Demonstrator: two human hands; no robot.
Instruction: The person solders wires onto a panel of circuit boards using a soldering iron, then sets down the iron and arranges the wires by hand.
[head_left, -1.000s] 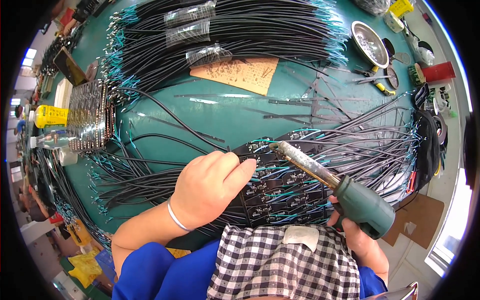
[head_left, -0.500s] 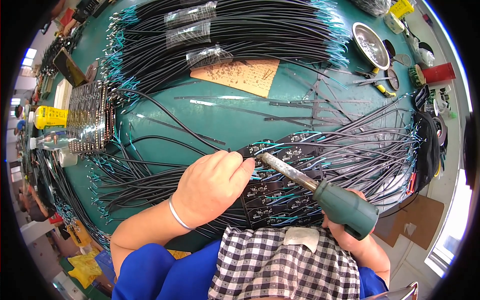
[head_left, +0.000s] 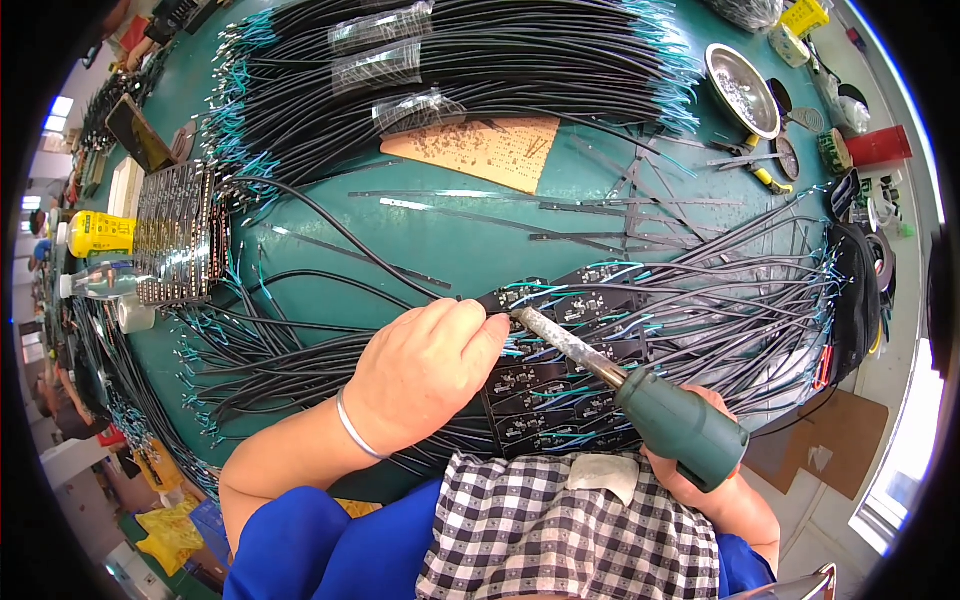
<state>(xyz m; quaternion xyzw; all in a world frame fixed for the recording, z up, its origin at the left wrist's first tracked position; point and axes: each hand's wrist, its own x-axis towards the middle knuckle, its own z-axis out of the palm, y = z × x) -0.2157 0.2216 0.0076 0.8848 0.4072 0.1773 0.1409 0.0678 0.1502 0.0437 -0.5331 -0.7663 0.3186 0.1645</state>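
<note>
My left hand (head_left: 425,360), with a thin bracelet at its wrist, is closed with thumb and fingers pinched at the upper left edge of a group of black circuit boards (head_left: 530,385). A long black cable (head_left: 345,232) curves down from the upper left into this grip; its end is hidden by my fingers. My right hand (head_left: 690,470) is wrapped round a heat gun (head_left: 665,420) with a green body and long metal nozzle. The nozzle's tip is right beside my left thumb, over the boards. Blue and white wires (head_left: 545,292) lie across the boards.
Bundled black cables (head_left: 480,75) with teal ends lie at the back. Loose cables (head_left: 740,270) spread right. A perforated board stack (head_left: 178,235), yellow container (head_left: 100,234) and bottle (head_left: 95,281) stand left. A metal bowl (head_left: 712,75) and yellow-handled pliers (head_left: 768,180) sit back right.
The heat gun's body has shifted slightly left and toward me, while its nozzle tip stays near my left thumb. My left hand has hardly moved.
</note>
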